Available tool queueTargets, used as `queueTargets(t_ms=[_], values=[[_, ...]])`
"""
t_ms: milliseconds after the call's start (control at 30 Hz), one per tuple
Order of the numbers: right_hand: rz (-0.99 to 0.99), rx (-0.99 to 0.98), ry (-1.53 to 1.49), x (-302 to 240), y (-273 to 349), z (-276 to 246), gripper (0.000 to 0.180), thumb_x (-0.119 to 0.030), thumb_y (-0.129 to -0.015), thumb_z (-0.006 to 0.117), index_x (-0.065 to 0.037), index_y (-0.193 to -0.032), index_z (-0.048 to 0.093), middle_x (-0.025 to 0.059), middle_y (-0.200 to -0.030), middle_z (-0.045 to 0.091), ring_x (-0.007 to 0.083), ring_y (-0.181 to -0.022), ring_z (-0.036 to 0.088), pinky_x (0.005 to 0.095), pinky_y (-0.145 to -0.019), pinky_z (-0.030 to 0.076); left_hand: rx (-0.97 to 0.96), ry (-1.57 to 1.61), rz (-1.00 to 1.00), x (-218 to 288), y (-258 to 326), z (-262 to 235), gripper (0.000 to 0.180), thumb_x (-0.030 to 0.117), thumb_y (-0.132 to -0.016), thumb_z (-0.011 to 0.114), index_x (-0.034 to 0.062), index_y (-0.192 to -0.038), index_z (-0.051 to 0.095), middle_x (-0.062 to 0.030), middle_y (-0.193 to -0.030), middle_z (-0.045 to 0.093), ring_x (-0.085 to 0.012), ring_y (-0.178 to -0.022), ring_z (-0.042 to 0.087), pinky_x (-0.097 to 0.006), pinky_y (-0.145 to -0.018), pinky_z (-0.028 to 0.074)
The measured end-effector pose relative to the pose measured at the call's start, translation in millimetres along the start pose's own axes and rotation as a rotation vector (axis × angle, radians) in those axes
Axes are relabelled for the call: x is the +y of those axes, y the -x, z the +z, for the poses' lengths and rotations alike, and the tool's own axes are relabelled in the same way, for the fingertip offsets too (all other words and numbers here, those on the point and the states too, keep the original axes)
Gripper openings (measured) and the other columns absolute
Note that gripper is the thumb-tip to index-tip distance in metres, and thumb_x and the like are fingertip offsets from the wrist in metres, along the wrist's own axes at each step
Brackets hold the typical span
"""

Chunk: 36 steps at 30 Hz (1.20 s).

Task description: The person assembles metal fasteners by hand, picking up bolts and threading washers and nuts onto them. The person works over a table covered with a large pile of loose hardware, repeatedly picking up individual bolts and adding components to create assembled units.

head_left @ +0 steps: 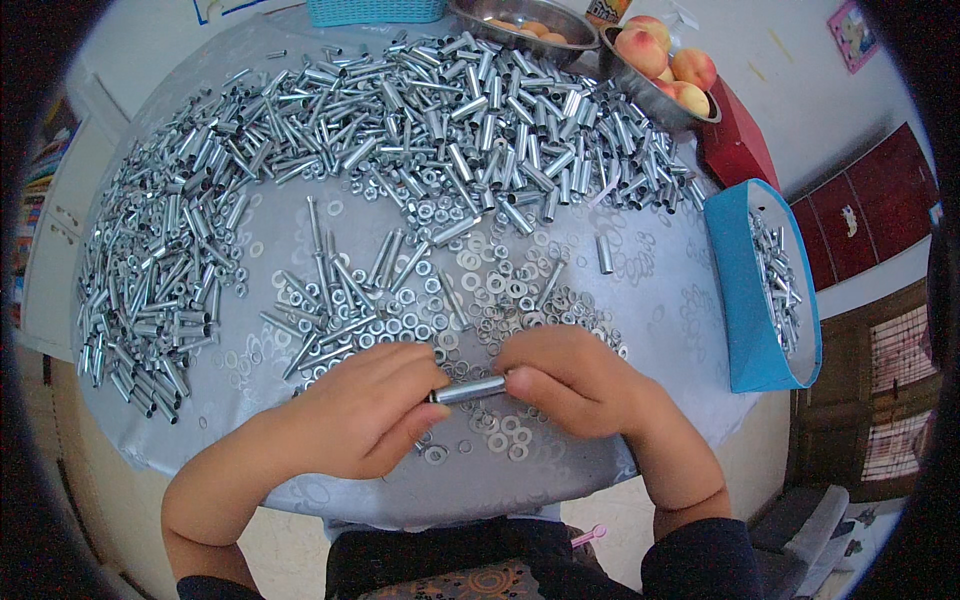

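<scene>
Left hand (375, 405) and right hand (565, 380) are gripping one metal sleeve (468, 390) together near the table's front edge (450, 505), washers (500, 300) crowding behind.

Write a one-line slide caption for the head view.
Both hands, left hand and right hand, hold a metal sleeve above a table strewn with washers.

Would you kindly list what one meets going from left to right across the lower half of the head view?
Heap of metal sleeves → left hand → metal tube held between both hands → right hand → blue box holding finished pieces.
</scene>
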State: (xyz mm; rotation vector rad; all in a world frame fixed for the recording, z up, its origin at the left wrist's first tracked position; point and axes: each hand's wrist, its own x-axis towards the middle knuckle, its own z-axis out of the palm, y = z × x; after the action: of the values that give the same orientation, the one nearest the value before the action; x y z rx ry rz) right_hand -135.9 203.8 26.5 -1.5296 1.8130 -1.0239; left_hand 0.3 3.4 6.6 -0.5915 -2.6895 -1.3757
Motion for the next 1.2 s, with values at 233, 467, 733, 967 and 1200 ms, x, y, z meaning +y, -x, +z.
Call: queueTargets(t_ms=[233, 467, 733, 967, 1200], values=[[-0.087, 0.012, 0.041, 0, -2, -3, 0.020, -0.023, -0.088, 0.057, -0.003, -0.085, 0.057, 0.0138, -0.075, 0.054, 0.0351, -0.071, 0.054, 0.0428, -0.063, 0.043, -0.013, -0.006, 0.039, -1, 1, -2, 0.017, 0.017, -0.088, 0.051, 0.0000, -0.089, 0.050, -0.0162, -0.078, 0.047, -0.0363, -0.073, 0.048, -0.043, -0.065, 0.040], [-0.044, -0.098, 0.027, -1, -2, -7, 0.019, -0.020, -0.086, 0.061, -0.002, -0.091, 0.057, 0.0146, -0.078, 0.055, 0.0337, -0.073, 0.056, 0.0414, -0.064, 0.044, -0.008, -0.024, -0.023, 1, 1, -6, 0.016, 0.016, -0.089, 0.049, -0.0008, -0.089, 0.049, -0.0163, -0.078, 0.047, -0.0363, -0.073, 0.048, -0.043, -0.066, 0.040], [-0.179, 0.063, 0.242, 2, -4, 0, 0.021, -0.024, -0.089, 0.056, -0.004, -0.088, 0.058, 0.0144, -0.076, 0.055, 0.0345, -0.071, 0.056, 0.0423, -0.062, 0.044, -0.023, 0.026, -0.077, 4, 1, -2, 0.014, 0.014, -0.088, 0.051, -0.0001, -0.090, 0.051, -0.0155, -0.080, 0.048, -0.0359, -0.074, 0.049, -0.042, -0.068, 0.040], [-0.036, 0.137, 0.057, -5, -5, 8, 0.018, -0.019, -0.085, 0.059, -0.004, -0.094, 0.059, 0.0132, -0.076, 0.057, 0.0345, -0.069, 0.055, 0.0415, -0.061, 0.043, 0.030, -0.102, 0.011, 0, -1, 2, 0.013, 0.013, -0.086, 0.054, 0.0007, -0.091, 0.051, -0.0159, -0.081, 0.048, -0.0357, -0.077, 0.050, -0.042, -0.068, 0.040], [-0.118, 0.181, 0.323, 1, -1, 10, 0.022, -0.025, -0.088, 0.058, -0.003, -0.090, 0.056, 0.0144, -0.075, 0.058, 0.0355, -0.070, 0.058, 0.0419, -0.062, 0.045, 0.047, -0.136, 0.003, -4, 0, 1, 0.016, 0.011, -0.082, 0.059, -0.0001, -0.092, 0.051, -0.0153, -0.080, 0.048, -0.0349, -0.076, 0.049, -0.042, -0.067, 0.040]])
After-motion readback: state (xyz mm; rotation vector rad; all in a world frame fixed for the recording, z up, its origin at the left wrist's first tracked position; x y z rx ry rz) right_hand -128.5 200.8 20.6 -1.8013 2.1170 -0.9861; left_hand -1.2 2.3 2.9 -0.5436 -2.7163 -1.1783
